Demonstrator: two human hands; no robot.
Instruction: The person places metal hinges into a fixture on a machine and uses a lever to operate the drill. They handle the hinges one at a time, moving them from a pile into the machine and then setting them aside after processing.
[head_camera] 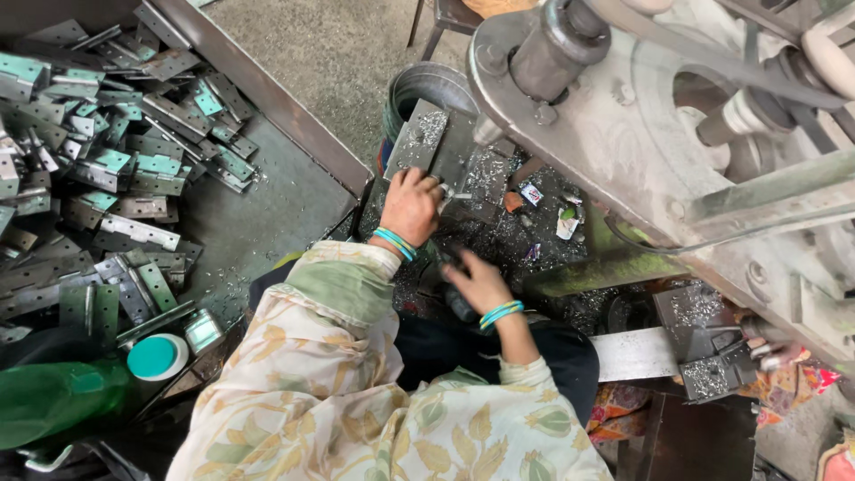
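Observation:
My left hand (pixel 411 207) rests on the machine's work table (pixel 463 232), which is strewn with metal shavings. Its fingers pinch a small metal piece (pixel 452 192) beside an upright grey steel plate (pixel 419 134). My right hand (pixel 481 283) is lower and nearer to me, curled over a dark handle (pixel 460 305) that it mostly hides. Both wrists wear teal bangles and the sleeves are floral cloth.
A big grey press or drill machine (pixel 641 134) fills the upper right. A metal tray (pixel 267 214) at left holds a heap of several hinges (pixel 107 178). A green bottle with a teal cap (pixel 157 356) lies at lower left. A metal bucket (pixel 426 87) stands behind the table.

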